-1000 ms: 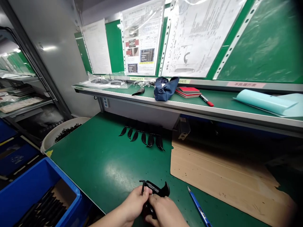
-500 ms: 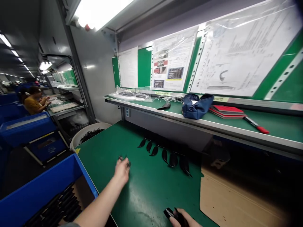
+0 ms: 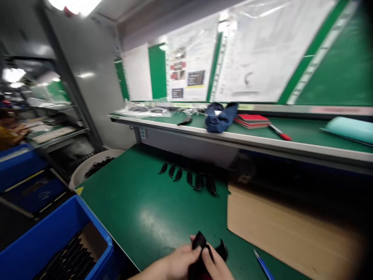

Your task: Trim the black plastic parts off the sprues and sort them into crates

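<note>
My hands meet low in the middle of the view, over the green table's front part. Between them is a glossy black curved piece (image 3: 199, 240), held by the fingers of my left hand (image 3: 181, 259) and of my right hand (image 3: 218, 267). A dark pointed curved end (image 3: 223, 249) shows just behind my right hand; I cannot tell whether it belongs to the same piece. Farther back on the table, several black curved, pointed pieces (image 3: 190, 179) stand in a row. The lower part of what I hold is hidden by my fingers.
A blue bin (image 3: 58, 229) with many black pieces stands at the left. Behind it is a white tub (image 3: 76, 175) of dark bits. Cardboard (image 3: 262, 221) and a blue pen (image 3: 263, 264) lie at the right. A shelf holds a blue pouch (image 3: 220, 118). A person (image 3: 10, 132) sits far left.
My left hand has come back from the middle of the table to my right hand, and both are now on the black piece. The view has swung to the right.
</note>
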The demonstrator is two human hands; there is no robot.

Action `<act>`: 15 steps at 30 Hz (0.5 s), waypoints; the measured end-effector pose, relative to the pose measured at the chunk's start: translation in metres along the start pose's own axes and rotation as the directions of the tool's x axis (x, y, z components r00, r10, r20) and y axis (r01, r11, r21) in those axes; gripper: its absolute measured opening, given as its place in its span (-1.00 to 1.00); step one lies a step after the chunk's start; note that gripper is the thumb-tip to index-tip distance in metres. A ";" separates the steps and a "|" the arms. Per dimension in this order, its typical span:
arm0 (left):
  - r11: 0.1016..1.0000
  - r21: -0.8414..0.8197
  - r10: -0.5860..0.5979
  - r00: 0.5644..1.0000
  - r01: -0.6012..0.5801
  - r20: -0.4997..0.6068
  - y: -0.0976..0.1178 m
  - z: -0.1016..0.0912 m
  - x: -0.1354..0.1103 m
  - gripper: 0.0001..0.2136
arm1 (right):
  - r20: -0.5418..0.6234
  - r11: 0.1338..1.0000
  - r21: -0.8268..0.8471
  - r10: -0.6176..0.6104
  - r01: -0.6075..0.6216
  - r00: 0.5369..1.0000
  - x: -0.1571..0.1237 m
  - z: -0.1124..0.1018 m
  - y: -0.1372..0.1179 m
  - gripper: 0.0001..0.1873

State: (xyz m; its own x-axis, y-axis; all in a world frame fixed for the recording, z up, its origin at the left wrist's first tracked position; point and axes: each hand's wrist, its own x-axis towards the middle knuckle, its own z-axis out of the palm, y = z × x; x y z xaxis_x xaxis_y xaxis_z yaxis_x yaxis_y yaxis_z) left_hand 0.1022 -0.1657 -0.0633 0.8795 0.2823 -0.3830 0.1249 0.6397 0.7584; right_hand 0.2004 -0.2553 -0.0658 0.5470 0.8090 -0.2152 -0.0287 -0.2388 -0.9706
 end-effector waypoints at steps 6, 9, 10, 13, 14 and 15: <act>0.991 0.004 -0.136 0.981 0.137 0.135 -0.007 0.005 -0.017 -0.69 | -0.218 0.881 -0.474 -0.117 0.000 0.969 -0.008 -0.087 0.017 -0.49; 0.983 -0.017 -0.177 0.970 0.182 0.169 -0.008 0.017 -0.018 -0.70 | -0.426 0.834 -0.527 -0.092 -0.165 0.900 -0.013 -0.125 0.038 -0.56; 0.983 -0.022 -0.177 0.968 0.184 0.179 -0.007 0.022 -0.019 -0.67 | -0.479 0.814 -0.541 -0.092 -0.211 0.873 -0.014 -0.133 0.045 -0.57; 0.984 -0.026 -0.164 0.953 0.176 0.254 -0.003 0.035 -0.021 -0.55 | -0.561 0.775 -0.555 -0.081 -0.302 0.824 -0.017 -0.147 0.060 -0.66; 0.985 -0.034 -0.152 0.944 0.170 0.293 -0.002 0.038 -0.022 -0.52 | -0.562 0.772 -0.554 -0.072 -0.311 0.824 -0.017 -0.149 0.064 -0.74; 0.986 -0.046 -0.139 0.933 0.163 0.331 0.000 0.040 -0.023 -0.51 | -0.554 0.775 -0.552 -0.065 -0.308 0.830 -0.018 -0.152 0.066 -0.81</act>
State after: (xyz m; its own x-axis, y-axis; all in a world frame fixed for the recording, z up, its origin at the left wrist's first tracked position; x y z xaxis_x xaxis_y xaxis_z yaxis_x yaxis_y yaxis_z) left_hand 0.1008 -0.2006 -0.0335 0.9556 -0.0619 -0.2880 0.2452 0.7090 0.6612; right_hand 0.3157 -0.3668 -0.1102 0.9193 0.3895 -0.0566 0.2709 -0.7304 -0.6270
